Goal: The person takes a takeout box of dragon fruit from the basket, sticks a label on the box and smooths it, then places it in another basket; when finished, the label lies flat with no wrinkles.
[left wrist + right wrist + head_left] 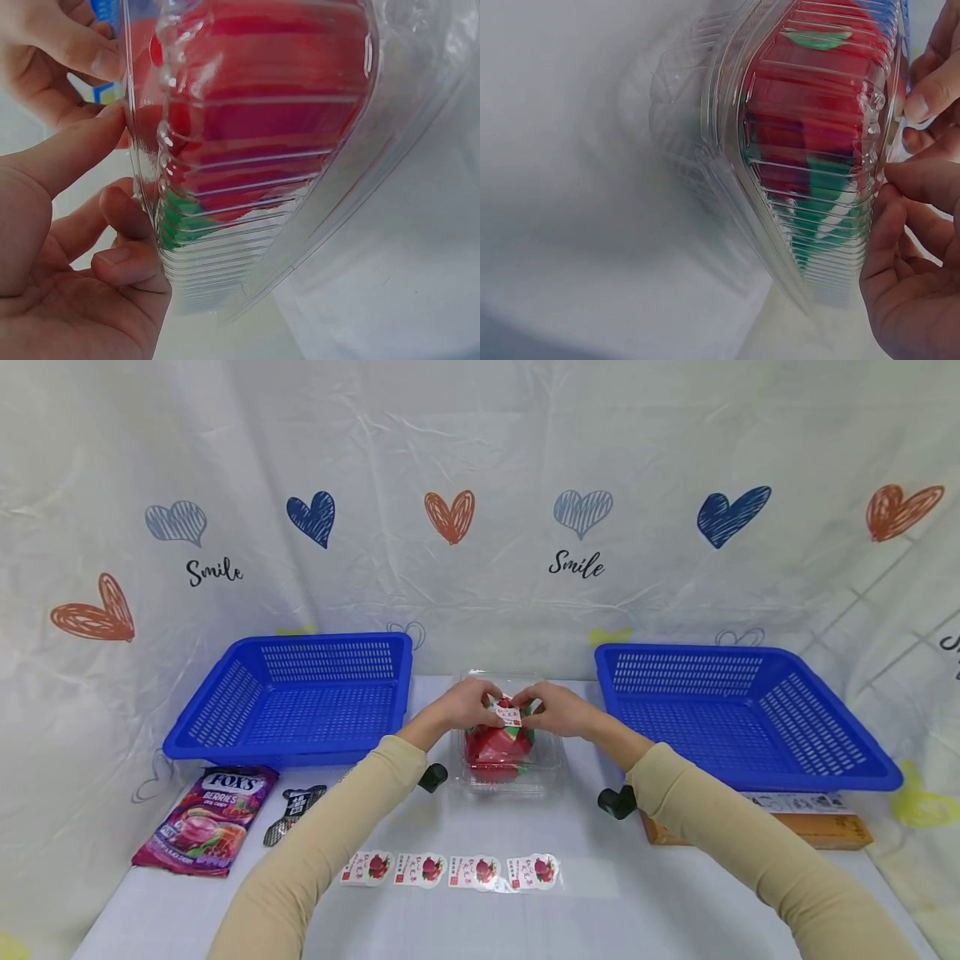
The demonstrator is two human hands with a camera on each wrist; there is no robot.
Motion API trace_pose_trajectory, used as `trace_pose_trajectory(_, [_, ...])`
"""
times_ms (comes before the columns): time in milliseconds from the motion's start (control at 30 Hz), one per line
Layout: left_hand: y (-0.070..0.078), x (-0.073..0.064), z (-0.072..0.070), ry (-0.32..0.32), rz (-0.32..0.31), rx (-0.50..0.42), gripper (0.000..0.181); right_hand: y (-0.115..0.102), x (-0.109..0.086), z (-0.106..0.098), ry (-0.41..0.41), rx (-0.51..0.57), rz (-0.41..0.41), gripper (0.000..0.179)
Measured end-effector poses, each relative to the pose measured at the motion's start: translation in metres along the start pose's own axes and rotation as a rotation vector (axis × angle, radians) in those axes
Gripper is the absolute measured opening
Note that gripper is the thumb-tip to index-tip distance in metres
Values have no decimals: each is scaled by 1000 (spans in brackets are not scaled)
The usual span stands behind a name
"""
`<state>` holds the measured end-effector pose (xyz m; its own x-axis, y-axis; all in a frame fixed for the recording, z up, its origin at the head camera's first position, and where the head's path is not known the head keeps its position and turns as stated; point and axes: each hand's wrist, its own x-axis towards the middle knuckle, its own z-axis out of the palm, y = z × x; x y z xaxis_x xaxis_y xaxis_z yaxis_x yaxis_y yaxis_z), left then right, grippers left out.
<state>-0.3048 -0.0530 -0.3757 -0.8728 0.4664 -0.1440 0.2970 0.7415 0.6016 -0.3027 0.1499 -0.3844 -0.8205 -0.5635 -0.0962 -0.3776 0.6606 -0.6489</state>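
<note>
A clear plastic clamshell box [552, 758] stands at the middle of the table, with a red and green dragon fruit [498, 747] inside. On top of its lid lies a small white sticker [507, 717] with a printed fruit and writing. My left hand [469, 703] pinches the sticker's left side with thumb and fingertips, close against the lid. From the other side my right hand [561, 708] pinches the right edge. Both wrist views show the fingers at the lid, while the sticker itself is largely hidden there.
A strip of several similar stickers [474, 872] lies in front. Blue baskets stand at left [330, 710] and right [690, 718]. A candy bag [213, 818] and a small dark packet [294, 814] lie at left. An orange-brown box [821, 832] sits before the right basket.
</note>
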Motion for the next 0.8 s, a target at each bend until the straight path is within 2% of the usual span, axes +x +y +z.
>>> trace_pose_trajectory(167, [0,-1,-1,-1,0,-11,44,-1,1,1,12,1,20,32])
trace_pose_trajectory(433, [-1,2,-2,-7,-41,-48,51,-5,1,1,37,-12,29,37])
trace_pose_trajectory(600, [-1,0,-1,1,-57,-51,40,-3,1,1,35,-16,19,41])
trace_pose_trajectory(800, [1,-1,0,-1,-68,-47,38,-2,1,2,35,-10,39,26])
